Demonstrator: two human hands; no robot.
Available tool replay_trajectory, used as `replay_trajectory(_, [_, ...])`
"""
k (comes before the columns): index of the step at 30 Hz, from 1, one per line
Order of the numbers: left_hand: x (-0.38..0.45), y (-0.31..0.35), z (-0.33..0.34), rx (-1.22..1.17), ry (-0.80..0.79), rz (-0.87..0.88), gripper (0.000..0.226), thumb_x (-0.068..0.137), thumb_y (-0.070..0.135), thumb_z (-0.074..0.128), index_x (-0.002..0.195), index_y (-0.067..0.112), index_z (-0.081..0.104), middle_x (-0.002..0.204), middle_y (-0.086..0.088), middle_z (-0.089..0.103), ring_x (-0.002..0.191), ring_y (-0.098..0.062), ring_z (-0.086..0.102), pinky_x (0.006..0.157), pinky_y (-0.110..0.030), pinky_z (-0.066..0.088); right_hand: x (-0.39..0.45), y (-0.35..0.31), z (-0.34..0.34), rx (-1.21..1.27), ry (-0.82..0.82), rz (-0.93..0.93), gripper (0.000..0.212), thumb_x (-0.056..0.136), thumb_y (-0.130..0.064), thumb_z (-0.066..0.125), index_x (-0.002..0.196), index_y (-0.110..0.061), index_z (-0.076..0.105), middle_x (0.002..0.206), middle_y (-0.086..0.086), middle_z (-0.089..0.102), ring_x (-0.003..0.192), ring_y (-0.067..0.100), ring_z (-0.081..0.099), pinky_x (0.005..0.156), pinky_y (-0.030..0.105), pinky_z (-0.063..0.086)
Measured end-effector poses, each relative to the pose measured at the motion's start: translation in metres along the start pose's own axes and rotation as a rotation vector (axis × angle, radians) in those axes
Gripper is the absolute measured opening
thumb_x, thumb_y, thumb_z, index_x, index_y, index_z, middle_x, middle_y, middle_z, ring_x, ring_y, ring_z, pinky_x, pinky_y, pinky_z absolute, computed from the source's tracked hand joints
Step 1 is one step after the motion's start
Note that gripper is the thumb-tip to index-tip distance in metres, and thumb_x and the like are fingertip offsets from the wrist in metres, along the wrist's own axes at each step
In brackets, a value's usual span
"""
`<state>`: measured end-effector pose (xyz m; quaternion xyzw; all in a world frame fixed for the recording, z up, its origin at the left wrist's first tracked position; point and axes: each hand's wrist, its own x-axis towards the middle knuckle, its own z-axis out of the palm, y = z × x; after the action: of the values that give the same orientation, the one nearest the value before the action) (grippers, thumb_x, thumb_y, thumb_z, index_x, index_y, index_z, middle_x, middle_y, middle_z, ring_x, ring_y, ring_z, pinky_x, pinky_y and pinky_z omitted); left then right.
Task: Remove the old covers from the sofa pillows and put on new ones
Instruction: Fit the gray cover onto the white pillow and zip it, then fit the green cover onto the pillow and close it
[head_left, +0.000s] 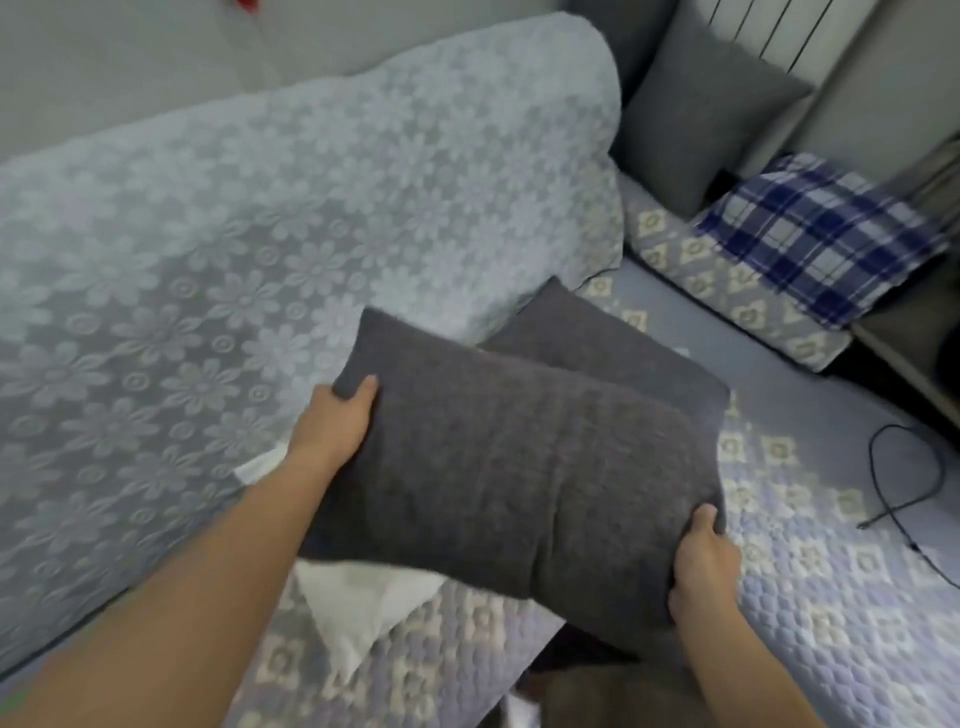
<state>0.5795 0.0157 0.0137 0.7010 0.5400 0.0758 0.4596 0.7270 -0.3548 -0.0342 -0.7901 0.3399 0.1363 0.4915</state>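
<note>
A grey wall (130, 47) fills the upper left of the frame, in soft, even light. Below it, the sofa back (234, 234) slopes across the left half under a pale blue-grey throw with a woven flower pattern. The sofa seat (831, 597) in the lower right wears a quilted lilac cover with cream diamond motifs. A thin black cable (904, 483) lies looped on it at the right edge. In the upper right, a white ribbed radiator (769, 31) stands against the wall.

Held pillow (519, 467): dark grey cloth, matt, coarse weave.
Sofa back throw (260, 234): pale embossed floral cloth.
Seat cover (831, 597): quilted patterned cloth.
Pillow at two o'clock (821, 244): plaid cloth.
</note>
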Motion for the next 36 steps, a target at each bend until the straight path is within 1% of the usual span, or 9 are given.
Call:
replay_trajectory(6, [0.056,0.155,0.088,0.391,0.092,0.412,0.069,0.094,0.058,0.043,0.154,0.026,0.035,0.152,-0.021,0.041,0.139,-0.041,0.039,0.117,-0.05,0.031,0.106,-0.113,0.034,0.051,0.111,-0.143,0.055,0.106,-0.043,0.038,0.134,0.003,0.052,0.129,0.024,0.057,0.115,0.041,0.056,0.081,0.039,0.042])
replay_trajectory(12, [0.039,0.046,0.179,0.693,-0.245,0.181,0.067,0.099,0.041,0.051,0.159,0.029,0.023,0.155,-0.013,0.033,0.14,-0.034,0.038,0.114,-0.045,0.036,0.2,-0.138,0.127,-0.223,-0.081,-0.009,0.06,0.104,-0.042,0.042,0.154,-0.013,0.026,0.156,0.02,0.033,0.137,0.041,0.038,0.111,0.046,0.035])
replay_trajectory(16, [0.056,-0.015,0.176,0.636,-0.276,-0.083,0.063,0.099,0.037,0.052,0.157,0.024,0.032,0.147,-0.012,0.047,0.135,-0.029,0.046,0.112,-0.037,0.039,0.2,-0.117,0.165,-0.454,-0.274,-0.101,0.083,0.096,-0.05,0.051,0.159,-0.036,-0.001,0.165,0.017,0.001,0.148,0.044,0.014,0.119,0.054,0.019])
replay_trajectory(19, [0.056,-0.038,0.167,0.517,-0.22,-0.166,0.047,0.099,0.029,0.055,0.145,0.017,0.049,0.124,-0.006,0.062,0.119,-0.023,0.056,0.101,-0.026,0.041,0.195,-0.109,0.165,-0.602,-0.223,-0.167,0.083,0.099,-0.043,0.05,0.16,-0.024,-0.003,0.165,0.016,-0.012,0.15,0.042,0.003,0.121,0.051,0.015])
replay_trajectory(22, [0.039,-0.073,0.154,0.471,-0.183,-0.232,0.038,0.099,0.026,0.057,0.135,0.016,0.052,0.111,-0.003,0.06,0.114,-0.027,0.058,0.095,-0.029,0.041,0.171,-0.101,0.172,-0.64,-0.045,-0.638,0.069,0.092,-0.014,0.048,0.156,-0.011,0.02,0.165,0.02,0.001,0.15,0.04,0.006,0.122,0.05,0.01])
replay_trajectory(26, [0.02,-0.161,0.136,0.417,-0.111,-0.515,0.066,0.099,0.037,0.059,0.151,0.004,0.035,0.151,-0.021,0.044,0.138,-0.037,0.043,0.112,-0.038,0.033,0.112,-0.072,0.22,-0.702,-0.291,-1.135,0.058,0.087,-0.008,0.051,0.145,-0.011,0.042,0.155,0.018,0.03,0.141,0.039,0.025,0.117,0.048,0.023])
replay_trajectory(31, [0.056,-0.267,0.117,0.098,0.268,-0.744,0.103,0.087,0.071,0.055,0.153,-0.003,0.028,0.154,-0.028,0.038,0.136,-0.047,0.043,0.114,-0.051,0.036,0.093,0.009,0.28,-0.855,-0.642,-1.041,0.059,0.092,-0.013,0.049,0.149,-0.017,0.037,0.152,0.007,0.034,0.138,0.03,0.03,0.116,0.037,0.026])
replay_trajectory(34, [0.075,-0.316,0.125,-0.115,0.214,-0.767,0.109,0.079,0.083,0.053,0.152,0.003,0.037,0.153,-0.022,0.043,0.134,-0.043,0.048,0.111,-0.051,0.041,0.105,0.056,0.295,-1.004,-0.666,-1.027,0.063,0.092,-0.015,0.049,0.153,-0.017,0.032,0.16,0.011,0.026,0.146,0.031,0.021,0.122,0.037,0.018])
replay_trajectory(36, [0.07,-0.32,0.136,-0.27,0.182,-0.747,0.094,0.087,0.072,0.057,0.148,0.003,0.043,0.149,-0.02,0.049,0.128,-0.039,0.054,0.106,-0.046,0.046,0.11,0.075,0.298,-1.074,-0.627,-1.073,0.064,0.092,-0.015,0.049,0.154,-0.015,0.031,0.162,0.016,0.023,0.149,0.032,0.018,0.124,0.038,0.014])
